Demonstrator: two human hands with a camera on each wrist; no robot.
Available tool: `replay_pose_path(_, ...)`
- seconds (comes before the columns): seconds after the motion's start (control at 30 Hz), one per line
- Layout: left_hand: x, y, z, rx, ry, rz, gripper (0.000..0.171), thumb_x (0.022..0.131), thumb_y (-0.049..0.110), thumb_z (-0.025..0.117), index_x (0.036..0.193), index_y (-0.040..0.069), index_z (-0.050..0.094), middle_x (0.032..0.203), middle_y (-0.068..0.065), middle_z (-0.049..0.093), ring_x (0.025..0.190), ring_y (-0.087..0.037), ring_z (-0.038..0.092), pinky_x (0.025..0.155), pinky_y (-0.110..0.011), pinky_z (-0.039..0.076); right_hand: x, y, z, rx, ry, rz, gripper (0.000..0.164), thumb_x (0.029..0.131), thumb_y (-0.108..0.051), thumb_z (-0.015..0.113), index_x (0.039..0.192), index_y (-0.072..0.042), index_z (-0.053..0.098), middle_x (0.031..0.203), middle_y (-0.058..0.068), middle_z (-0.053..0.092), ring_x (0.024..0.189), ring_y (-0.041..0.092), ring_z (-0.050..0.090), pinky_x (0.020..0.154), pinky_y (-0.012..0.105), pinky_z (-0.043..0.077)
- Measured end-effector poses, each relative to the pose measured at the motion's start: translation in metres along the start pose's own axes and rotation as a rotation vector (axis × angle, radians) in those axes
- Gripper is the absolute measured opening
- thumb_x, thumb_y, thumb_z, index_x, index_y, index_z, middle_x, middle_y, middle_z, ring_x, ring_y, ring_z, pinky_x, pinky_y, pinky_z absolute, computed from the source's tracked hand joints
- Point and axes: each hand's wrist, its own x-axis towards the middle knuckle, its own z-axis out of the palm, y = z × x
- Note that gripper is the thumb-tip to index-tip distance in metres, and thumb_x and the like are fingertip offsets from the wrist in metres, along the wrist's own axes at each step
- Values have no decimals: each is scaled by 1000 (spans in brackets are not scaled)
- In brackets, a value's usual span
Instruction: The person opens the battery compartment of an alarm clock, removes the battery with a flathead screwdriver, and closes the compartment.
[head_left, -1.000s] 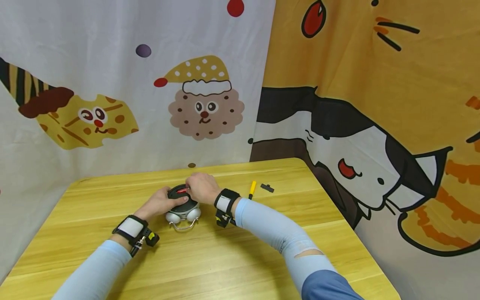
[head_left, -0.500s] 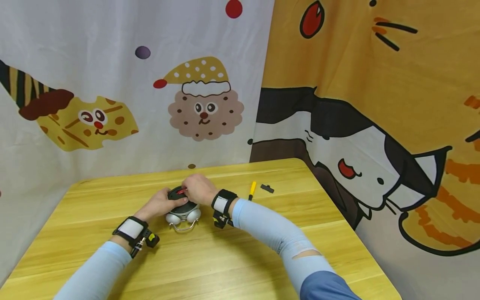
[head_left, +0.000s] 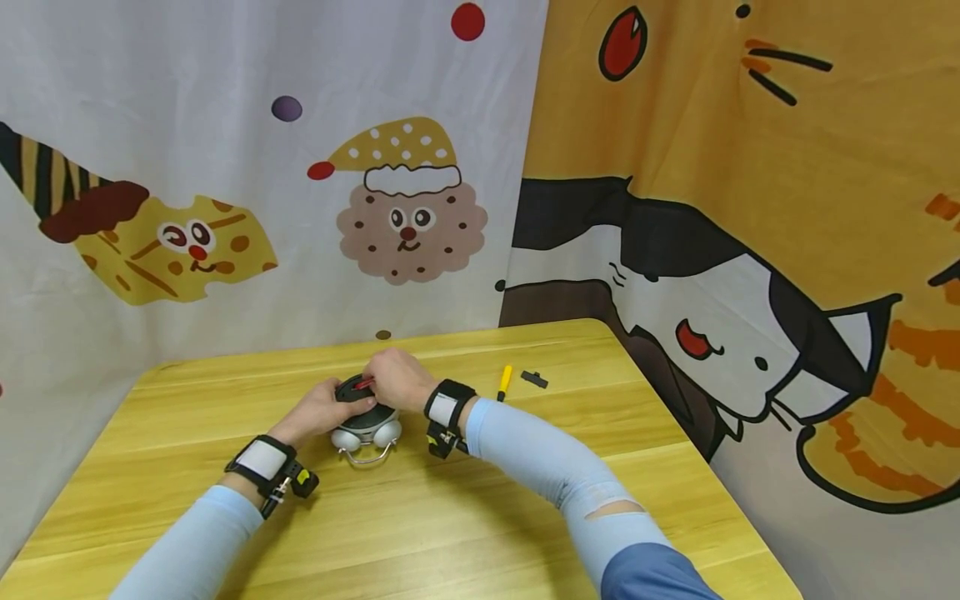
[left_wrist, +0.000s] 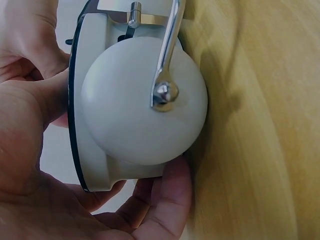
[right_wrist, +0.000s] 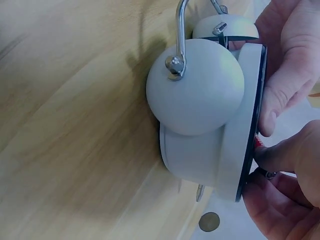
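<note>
Toward the wooden table's [head_left: 420, 533] 12 o'clock edge lies a twin-bell alarm clock [head_left: 377, 414], back up, long axis running 12 to 6, bells at 6. At 9 o'clock the left hand [head_left: 318, 409] grips its side, thumb across the back. From 2 o'clock the right hand [head_left: 402, 380], nearer the red battery [head_left: 363, 384], pinches it, fingers bent downward. Between 2 and 3, well apart, lie a yellow-handled screwdriver [head_left: 506, 381] and a black battery cover [head_left: 535, 380].

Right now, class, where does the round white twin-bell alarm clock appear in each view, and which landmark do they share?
Head: the round white twin-bell alarm clock sits left of centre, below mid-height.
Left wrist: the clock fills the top and middle, slightly left of centre.
Right wrist: the clock runs from the top edge past mid-height, slightly right.
Shared landmark: the curved silver metal handle.
</note>
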Motion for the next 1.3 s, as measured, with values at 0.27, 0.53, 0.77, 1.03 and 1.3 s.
replay_pose_path(0.27,1,0,0,24,-7,-20,69,105,55,76,131,-6,58,129,-24,70,110,-30,64,86,-34,51,-4,13,-9,1,5,20,13,108,-21,76,112,-20,89,105,-8,86,94,9,78,83,24,62)
replay_pose_path(0.53,0,3,0,28,-11,-33,81,103,60,76,140,-10,55,143,-32,66,124,-38,65,104,-50,54,-14,30,-16,38,64,37,13,105,-18,79,112,-17,90,106,-4,88,95,12,80,85,25,63)
replay_pose_path(0.77,-2,2,1,29,-14,-37,89,104,61,75,148,-13,49,151,-37,60,135,-44,63,112,-58,53,-25,47,-17,56,81,66,13,106,-19,79,110,-16,91,103,-4,89,94,14,81,86,28,63)
replay_pose_path(1.03,-2,3,1,39,-27,-53,102,105,63,73,160,-15,37,162,-42,50,148,-53,54,122,-67,47,-37,66,-17,116,67,121,14,105,-20,81,113,-13,90,111,0,89,101,16,82,90,30,65)
replay_pose_path(1.3,-2,3,-1,47,-34,-48,102,105,62,72,161,-15,37,161,-43,49,148,-55,53,122,-68,46,-53,83,-15,121,55,181,14,104,-19,82,114,-13,90,111,2,89,102,18,82,91,34,65)
